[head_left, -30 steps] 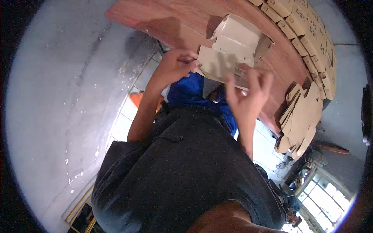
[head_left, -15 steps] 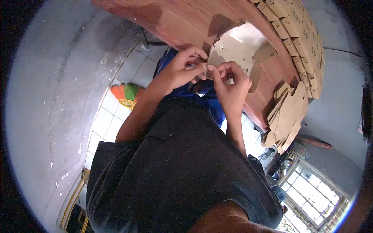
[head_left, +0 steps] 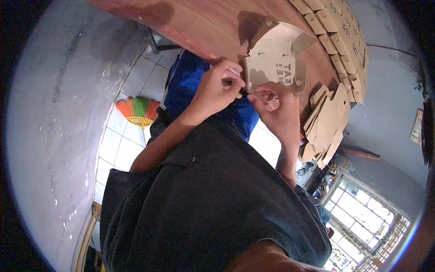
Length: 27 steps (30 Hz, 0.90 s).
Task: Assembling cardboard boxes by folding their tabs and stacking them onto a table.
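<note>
A partly folded brown cardboard box (head_left: 267,63) lies open on the reddish wooden table, with raised side flaps and dark printing on its inner base. At the near left edge of the box, my left hand (head_left: 222,86) is closed, thumb and fingers pinched together. My right hand (head_left: 278,109) is curled by the near edge of the box, thumb and fingertips drawn together. A small dark bit shows between the two hands, too small to name. What either pinch holds is hidden by the fingers.
Stacked folded cardboard boxes (head_left: 340,41) line the table's far right edge. Flat cardboard blanks (head_left: 328,120) lie in a loose pile nearer me. The reddish table (head_left: 204,29) reaches to the upper left. A broom head (head_left: 138,111) rests on the tiled floor at left.
My right hand has drawn slightly away from my left and shifted down. More of the box's printed inner base is visible. The whole view has shifted a little.
</note>
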Each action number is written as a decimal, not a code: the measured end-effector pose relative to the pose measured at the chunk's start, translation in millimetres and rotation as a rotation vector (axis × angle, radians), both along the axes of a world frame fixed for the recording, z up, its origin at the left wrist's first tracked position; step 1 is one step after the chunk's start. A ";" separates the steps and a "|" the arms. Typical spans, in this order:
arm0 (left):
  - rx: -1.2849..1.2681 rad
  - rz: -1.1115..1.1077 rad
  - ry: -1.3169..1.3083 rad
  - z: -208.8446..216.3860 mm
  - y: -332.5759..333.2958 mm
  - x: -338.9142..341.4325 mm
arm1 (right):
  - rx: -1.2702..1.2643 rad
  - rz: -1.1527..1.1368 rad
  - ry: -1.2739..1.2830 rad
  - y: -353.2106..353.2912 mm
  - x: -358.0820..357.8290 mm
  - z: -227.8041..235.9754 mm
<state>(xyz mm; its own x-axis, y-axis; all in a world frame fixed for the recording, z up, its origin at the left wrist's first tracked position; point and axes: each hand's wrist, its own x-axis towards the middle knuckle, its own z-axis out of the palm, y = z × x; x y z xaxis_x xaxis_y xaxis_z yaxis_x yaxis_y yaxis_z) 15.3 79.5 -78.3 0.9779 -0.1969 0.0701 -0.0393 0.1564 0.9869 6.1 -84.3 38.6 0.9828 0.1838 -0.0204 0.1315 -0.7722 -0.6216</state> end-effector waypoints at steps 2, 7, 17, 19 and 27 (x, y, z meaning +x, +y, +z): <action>-0.132 0.125 0.137 6.3 -6.5 -4.1 | -0.052 0.129 -0.143 -6.7 -3.0 1.8; -0.099 0.040 0.349 37.6 -13.6 -11.9 | -0.049 0.151 -0.057 -24.3 -2.9 -0.7; -0.231 0.133 0.355 22.4 -36.8 -16.7 | 0.100 -0.090 -0.082 -37.5 -2.1 -18.0; -0.278 0.185 0.188 19.0 -41.0 -14.9 | 0.228 -0.102 -0.011 -43.1 -0.6 -29.8; -0.075 0.223 -0.042 28.0 -43.1 -11.2 | 0.595 -0.136 0.143 -45.1 -2.9 -39.4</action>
<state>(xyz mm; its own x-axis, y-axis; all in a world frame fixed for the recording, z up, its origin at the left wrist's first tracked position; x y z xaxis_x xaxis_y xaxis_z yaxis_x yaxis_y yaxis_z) 4.1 36.4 -50.3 0.9925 0.0310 0.1179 -0.1218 0.2117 0.9697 3.2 -129.4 -0.7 0.9933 0.0779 -0.0856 -0.0593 -0.2920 -0.9546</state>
